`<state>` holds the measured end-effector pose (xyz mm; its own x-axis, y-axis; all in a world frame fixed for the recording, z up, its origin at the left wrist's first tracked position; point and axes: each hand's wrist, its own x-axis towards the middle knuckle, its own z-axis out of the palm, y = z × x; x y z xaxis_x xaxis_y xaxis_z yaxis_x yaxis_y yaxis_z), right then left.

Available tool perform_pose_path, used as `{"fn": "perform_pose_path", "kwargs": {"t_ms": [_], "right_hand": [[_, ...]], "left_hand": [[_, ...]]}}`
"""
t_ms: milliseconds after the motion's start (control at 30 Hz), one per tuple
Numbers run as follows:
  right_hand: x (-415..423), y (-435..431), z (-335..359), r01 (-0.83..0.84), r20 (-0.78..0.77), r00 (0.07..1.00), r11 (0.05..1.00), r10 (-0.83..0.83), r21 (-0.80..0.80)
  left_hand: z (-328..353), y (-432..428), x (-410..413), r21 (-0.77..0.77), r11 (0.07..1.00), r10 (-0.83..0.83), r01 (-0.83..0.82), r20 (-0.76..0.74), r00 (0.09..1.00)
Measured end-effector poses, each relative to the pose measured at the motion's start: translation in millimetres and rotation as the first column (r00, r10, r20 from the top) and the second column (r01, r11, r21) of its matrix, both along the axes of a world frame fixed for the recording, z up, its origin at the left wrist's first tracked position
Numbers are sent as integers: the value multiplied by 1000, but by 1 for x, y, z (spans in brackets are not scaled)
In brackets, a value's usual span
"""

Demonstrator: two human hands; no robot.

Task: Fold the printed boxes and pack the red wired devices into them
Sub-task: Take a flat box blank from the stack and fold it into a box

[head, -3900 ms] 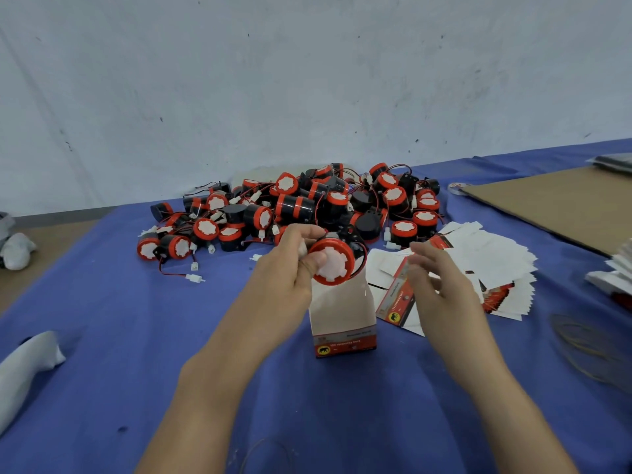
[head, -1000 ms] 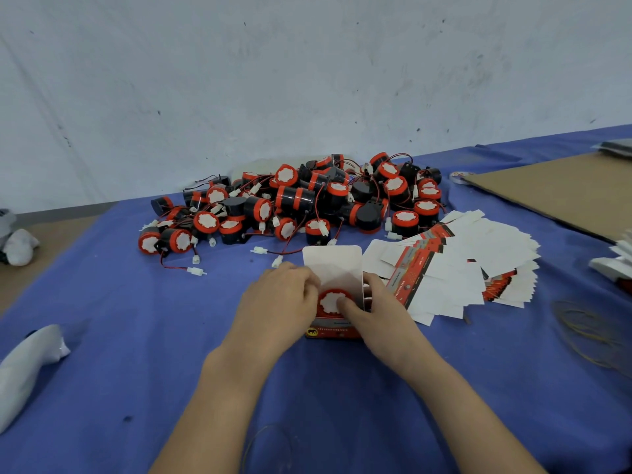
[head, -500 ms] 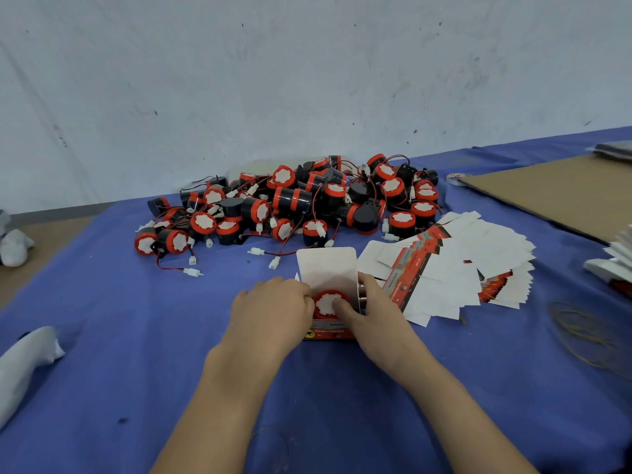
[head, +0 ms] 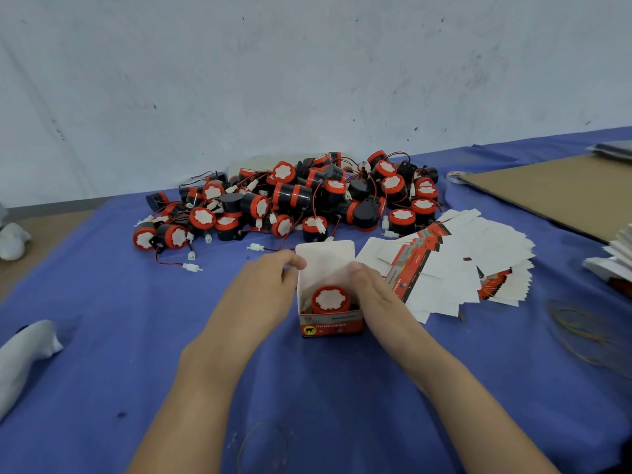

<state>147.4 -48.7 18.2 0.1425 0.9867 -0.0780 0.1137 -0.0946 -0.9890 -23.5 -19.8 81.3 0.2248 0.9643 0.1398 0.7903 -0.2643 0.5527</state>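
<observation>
A small printed box point(head: 330, 325) with a red front stands upright on the blue cloth, its white lid flap point(head: 325, 258) raised. One red wired device point(head: 330, 299) sits inside, its white face up. My left hand point(head: 260, 295) holds the box's left wall, fingertips at the flap's left edge. My right hand point(head: 372, 295) holds the right wall, fingertips at the flap's right edge. Behind lies a heap of red and black devices point(head: 294, 200) with red wires and white plugs. A fanned stack of flat printed boxes point(head: 455, 261) lies to the right.
The table's blue cloth point(head: 136, 336) meets a grey wall at the back. A brown cardboard sheet point(head: 554, 193) lies far right, white packets point(head: 612, 265) at the right edge, rubber bands point(head: 581, 330) in front of them, and a white cloth point(head: 24, 354) at the left edge.
The device went from my left hand into the box. Both hands came off its top and moved apart to the box's sides and the flap's edges.
</observation>
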Motion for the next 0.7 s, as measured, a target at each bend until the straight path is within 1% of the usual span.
{"fn": "perform_pose_path", "kwargs": {"t_ms": [67,133,233,333,533,700], "right_hand": [[2,4,0,72,-70,995,996,-75,-55],[5,7,-1,103,-98,989,989,-114,-109],[7,6,-1,83,-96,991,992,-92,-100],[6,4,0,85,-53,995,992,-90,-92],[4,1,2,75,-34,996,995,-78,-66],[3,-1,3,56,-21,998,997,-57,-45]], "left_hand": [[-3,2,-1,-9,1000,-21,21,23,1000],[-7,6,-2,-9,999,-42,42,58,997],[-11,9,-3,-19,998,-63,65,104,993],[-13,11,-4,-13,997,-77,79,126,989],[-17,14,-5,5,995,-98,98,100,990],[-22,10,-1,96,990,-101,99,22,995]]}}
